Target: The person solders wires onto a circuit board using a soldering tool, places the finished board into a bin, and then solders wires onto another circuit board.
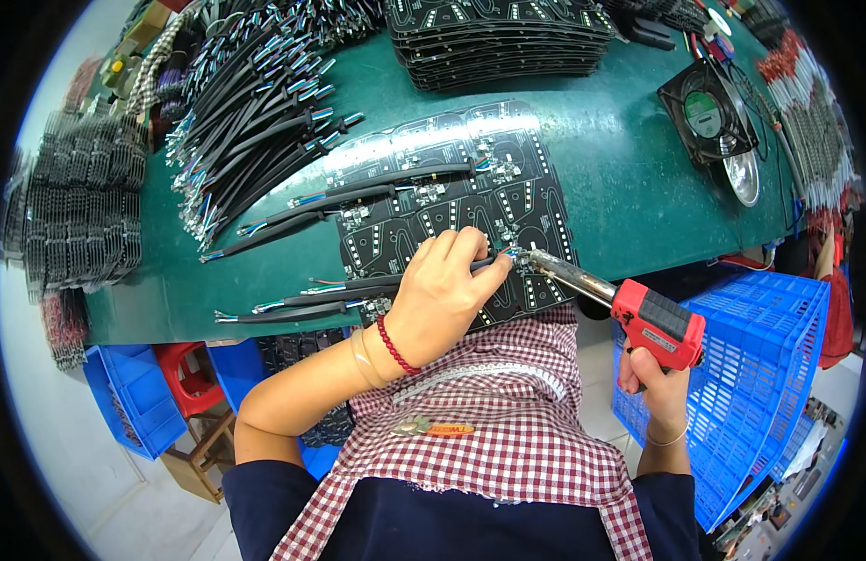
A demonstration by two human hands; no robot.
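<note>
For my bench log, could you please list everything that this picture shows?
Circuit panel: one, black, mid-bench.
Cables on the panel: several, black with coloured wire ends, lying across its left side.
Loose cable heap: many, black, upper left of the bench.
Panel stack: one pile, black, top centre.
Fan: one, black, upper right.
Bench mat: one, green.
Crates: blue, one lower right, others under the bench at left.
Apron: one, red-and-white check.
Soldering gun: one, red grip and metal barrel, tip at the panel.
Left hand: pinches a wire at the panel.
Right hand: grips the soldering gun.
</note>
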